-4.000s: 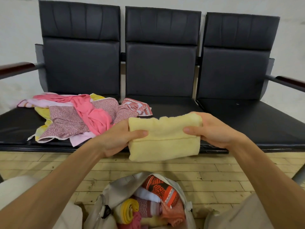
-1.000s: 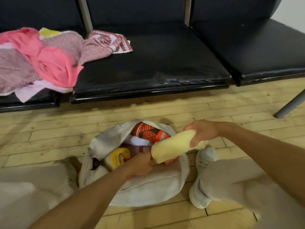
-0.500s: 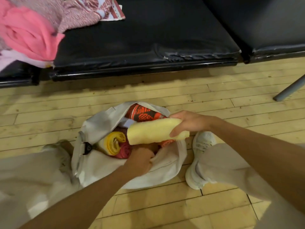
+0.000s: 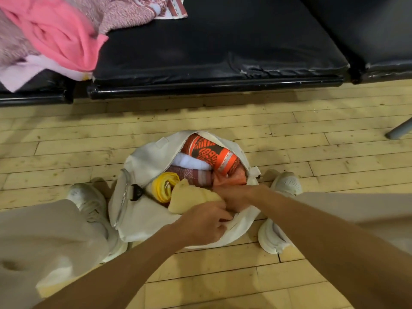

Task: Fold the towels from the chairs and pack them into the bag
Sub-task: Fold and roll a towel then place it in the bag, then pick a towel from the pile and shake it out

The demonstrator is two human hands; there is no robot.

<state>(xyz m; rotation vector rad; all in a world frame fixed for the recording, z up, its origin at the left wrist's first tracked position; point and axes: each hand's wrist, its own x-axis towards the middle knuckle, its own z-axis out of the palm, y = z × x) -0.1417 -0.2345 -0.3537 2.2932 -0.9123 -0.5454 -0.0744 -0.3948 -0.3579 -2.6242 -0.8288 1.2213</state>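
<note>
Since half a second ago the pale yellow towel [image 4: 191, 198] has dropped from above the bag mouth into it. The right grip [image 4: 231, 196] has gone down with it, and the view has tipped closer over the bag [image 4: 142, 219]. Towel now sits at the near side of the opening, only partly in, its top bulging over the rim and touching the rolled yellow towel [image 4: 165, 186] on its left.

Progress: bag is unzipped on the wooden floor [image 4: 66, 139] between the shoes [image 4: 287, 181]. Already packed: orange patterned towel [image 4: 209, 152], white towel [image 4: 189, 161], maroon striped towel [image 4: 192, 175], plus the rolled yellow one. Looks fairly full. Left to do: unfolded heap at the far left of the black chair seats [image 4: 211, 47], with a pink towel [image 4: 60, 39], mauve textured towel [image 4: 124, 12] and lilac towel [image 4: 15, 74]. My read: past halfway, several fold-and-pack cycles left.

Grips: left grip [image 4: 204, 221] has fingers curled over the bag's near rim, pinching the fabric, against the pale yellow towel. Right grip is knuckles-up, fingers down inside the bag and hidden. Can't tell if it clamps the towel or just pushes.
</note>
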